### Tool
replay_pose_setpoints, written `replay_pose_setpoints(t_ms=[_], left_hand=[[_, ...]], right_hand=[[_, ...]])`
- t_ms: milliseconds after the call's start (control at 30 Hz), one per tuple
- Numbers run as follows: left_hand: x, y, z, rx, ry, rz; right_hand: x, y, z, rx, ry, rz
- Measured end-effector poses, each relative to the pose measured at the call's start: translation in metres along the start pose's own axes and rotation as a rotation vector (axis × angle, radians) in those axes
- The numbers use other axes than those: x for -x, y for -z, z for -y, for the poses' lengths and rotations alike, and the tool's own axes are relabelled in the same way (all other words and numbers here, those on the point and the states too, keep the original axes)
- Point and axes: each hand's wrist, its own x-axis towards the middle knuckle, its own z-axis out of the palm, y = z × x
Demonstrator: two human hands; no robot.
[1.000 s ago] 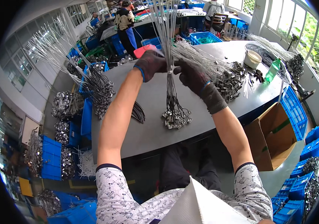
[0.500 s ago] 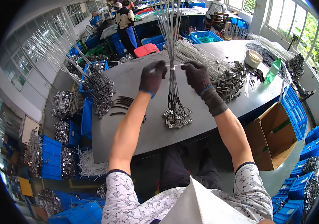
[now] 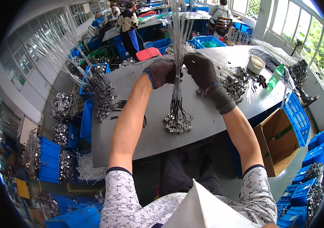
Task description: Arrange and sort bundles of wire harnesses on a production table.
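A bundle of thin metal wires (image 3: 176, 95) stands upright over the grey table, its dark lower ends spread into a cluster of small shiny metal end pieces (image 3: 178, 123) on the tabletop. A narrow white tie (image 3: 177, 76) circles it at mid-height. My left hand (image 3: 162, 72), in a dark knitted glove, is closed around the bundle just above the tie, fingertips showing past its right side. Gloved too, my right hand (image 3: 201, 69) is at the bundle's right side, fingers curled in; what they pinch, if anything, is hidden.
Dark short strips (image 3: 121, 104) lie left on the table (image 3: 143, 142). More wire bundles (image 3: 234, 85), a white bucket (image 3: 256, 64) and a green bottle (image 3: 277, 76) are at right. A cardboard box (image 3: 279, 140) and blue crates (image 3: 50, 159) flank the table. Other people (image 3: 127, 28) are farther back.
My hands were apart on either side of the bundle at the white tie. Now the left has moved in and closed around the wires, and the right has come closer, fingers higher.
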Motion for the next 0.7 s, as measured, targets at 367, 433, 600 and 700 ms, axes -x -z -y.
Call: replay_pose_setpoints(t_ms=[367, 433, 600, 700], left_hand=[[0.006, -0.009, -0.001, -0.213, -0.101, -0.159], [0.015, -0.016, -0.01, -0.211, -0.086, -0.201], [0.028, -0.019, -0.026, -0.164, 0.034, -0.027], [0.025, -0.016, -0.02, -0.527, -0.148, -0.077]], right_hand=[[0.005, 0.021, 0.048, -0.421, -0.589, 0.37], [0.004, 0.019, 0.055, -0.285, -0.43, 0.351], [0.018, 0.018, 0.054, -0.196, -0.277, 0.387], [0.037, 0.015, 0.04, -0.354, -0.608, 0.391]])
